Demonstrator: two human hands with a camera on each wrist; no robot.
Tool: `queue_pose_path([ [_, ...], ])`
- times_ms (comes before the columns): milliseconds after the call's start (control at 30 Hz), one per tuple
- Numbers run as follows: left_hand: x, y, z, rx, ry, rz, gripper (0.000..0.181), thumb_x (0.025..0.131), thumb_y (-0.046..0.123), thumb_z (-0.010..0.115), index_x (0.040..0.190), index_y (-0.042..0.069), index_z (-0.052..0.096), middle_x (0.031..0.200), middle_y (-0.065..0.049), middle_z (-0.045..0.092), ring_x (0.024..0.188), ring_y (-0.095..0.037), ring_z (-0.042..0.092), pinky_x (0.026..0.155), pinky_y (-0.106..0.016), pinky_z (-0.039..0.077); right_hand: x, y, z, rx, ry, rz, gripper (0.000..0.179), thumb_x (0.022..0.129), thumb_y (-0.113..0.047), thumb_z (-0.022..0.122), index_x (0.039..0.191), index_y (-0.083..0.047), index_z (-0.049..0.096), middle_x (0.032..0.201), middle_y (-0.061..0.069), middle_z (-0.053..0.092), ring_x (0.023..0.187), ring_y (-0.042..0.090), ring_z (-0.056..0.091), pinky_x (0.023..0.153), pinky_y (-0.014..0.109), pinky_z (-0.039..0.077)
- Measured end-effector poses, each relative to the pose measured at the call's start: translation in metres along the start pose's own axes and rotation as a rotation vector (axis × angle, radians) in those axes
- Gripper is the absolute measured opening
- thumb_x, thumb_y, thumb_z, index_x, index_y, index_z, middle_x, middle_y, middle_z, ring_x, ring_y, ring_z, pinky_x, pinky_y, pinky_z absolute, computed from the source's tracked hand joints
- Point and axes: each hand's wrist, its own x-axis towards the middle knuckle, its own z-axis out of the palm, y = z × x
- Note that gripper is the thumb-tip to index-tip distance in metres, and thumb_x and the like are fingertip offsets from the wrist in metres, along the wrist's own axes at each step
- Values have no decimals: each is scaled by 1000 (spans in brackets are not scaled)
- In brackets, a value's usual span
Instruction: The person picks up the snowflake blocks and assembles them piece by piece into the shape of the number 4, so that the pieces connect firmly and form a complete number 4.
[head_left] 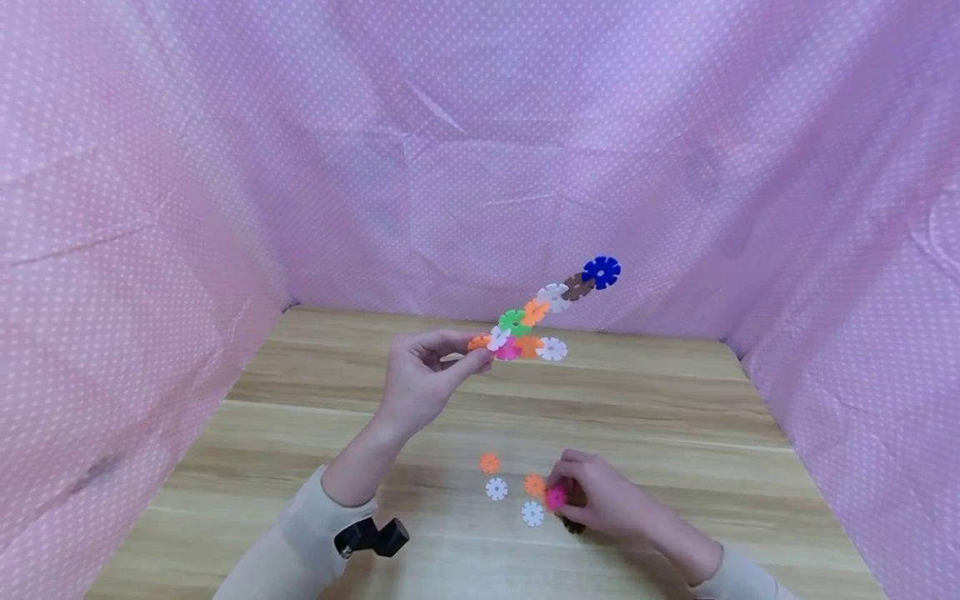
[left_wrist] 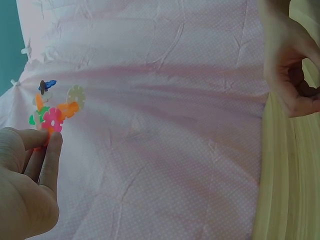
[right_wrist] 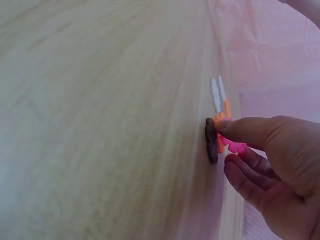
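My left hand [head_left: 423,379] is raised above the table and pinches the orange end of a branching chain of notched plastic discs [head_left: 514,323]. One branch climbs through green, orange, white and brown to a blue disc [head_left: 602,272]; the shorter one runs through pink and orange to a white disc [head_left: 553,349]. Low over the tabletop, my right hand [head_left: 600,496] pinches a pink disc [head_left: 556,498] between thumb and fingers. Just beside it lie an orange disc [head_left: 534,485], a white disc [head_left: 532,514] and a brown disc [right_wrist: 211,141], partly hidden in the head view.
Another orange disc [head_left: 489,463] and a white disc [head_left: 497,489] lie on the wooden table [head_left: 300,467], left of the right hand. Pink dotted cloth [head_left: 480,167] hangs around the back and sides. A black wrist device [head_left: 371,538] sits on the left sleeve.
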Motion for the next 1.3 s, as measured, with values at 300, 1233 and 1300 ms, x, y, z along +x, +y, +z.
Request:
queue_pose_path([
  [300, -1, 3, 1, 3, 2, 0, 18, 87, -16, 76, 104, -21, 71, 92, 12, 81, 80, -8, 79, 79, -38, 71, 3, -4, -19, 142, -23, 77, 11, 98, -8, 75, 98, -19, 72, 91, -10, 72, 83, -3, 63, 72, 19, 62],
  [1233, 11, -9, -8, 6, 3, -3, 19, 88, -14, 77, 105, -20, 72, 90, 11, 81, 79, -8, 79, 80, -37, 71, 47, -24, -132, 85, 541, -148, 22, 88, 13, 78, 99, -5, 75, 90, 10, 80, 80, 0, 72, 72, 15, 65],
  [1300, 13, -10, -9, 8, 3, -2, 18, 88, -14, 76, 105, -20, 72, 90, 11, 81, 79, -8, 79, 80, -37, 71, 51, -29, -135, 119, 582, -164, 22, 88, 14, 77, 100, -4, 74, 91, 12, 79, 81, 1, 73, 72, 15, 65],
])
